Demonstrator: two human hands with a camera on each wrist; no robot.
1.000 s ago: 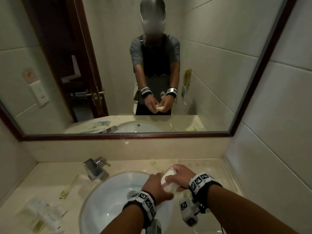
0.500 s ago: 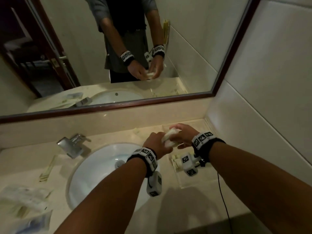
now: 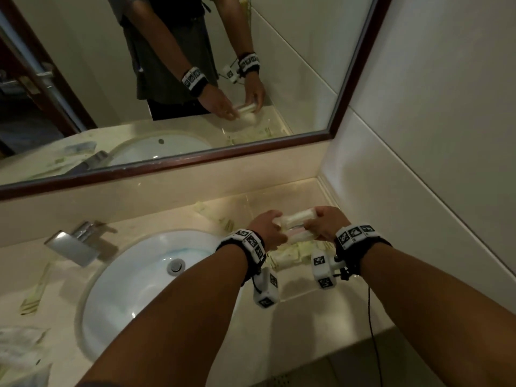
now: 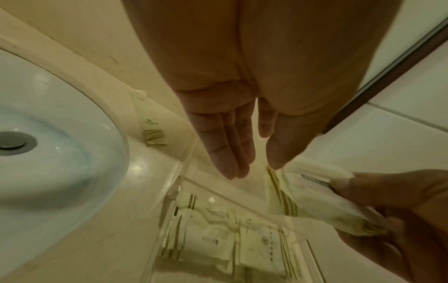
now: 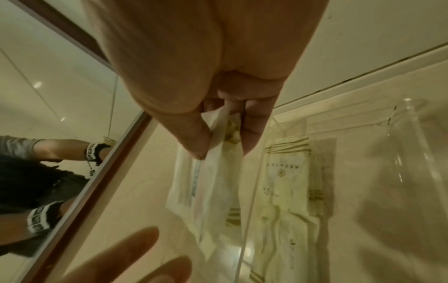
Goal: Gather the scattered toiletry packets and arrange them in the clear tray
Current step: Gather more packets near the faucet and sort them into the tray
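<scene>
A bundle of white toiletry packets [image 3: 297,216] stretches sideways between my hands, just above the clear tray [image 3: 296,291] on the counter right of the sink. My right hand [image 3: 312,223] pinches one end between thumb and fingers; the right wrist view shows that pinch [image 5: 223,151] on the packets [image 5: 213,187]. My left hand [image 3: 275,226] meets the other end. In the left wrist view its fingers [image 4: 230,153] are straight, with the thumb tip at the packets [image 4: 315,195]. Several striped packets [image 4: 218,239] lie flat in the tray [image 4: 171,193].
The white basin [image 3: 139,283] and chrome faucet [image 3: 72,244] lie to the left. Loose packets lie on the counter at far left [image 3: 33,291] and behind the basin [image 3: 212,216]. The mirror stands behind and the tiled wall [image 3: 418,163] closes in the right side.
Both hands moved right from over the basin's edge to above the tray. The bundle now lies sideways between them, and the view has tilted down.
</scene>
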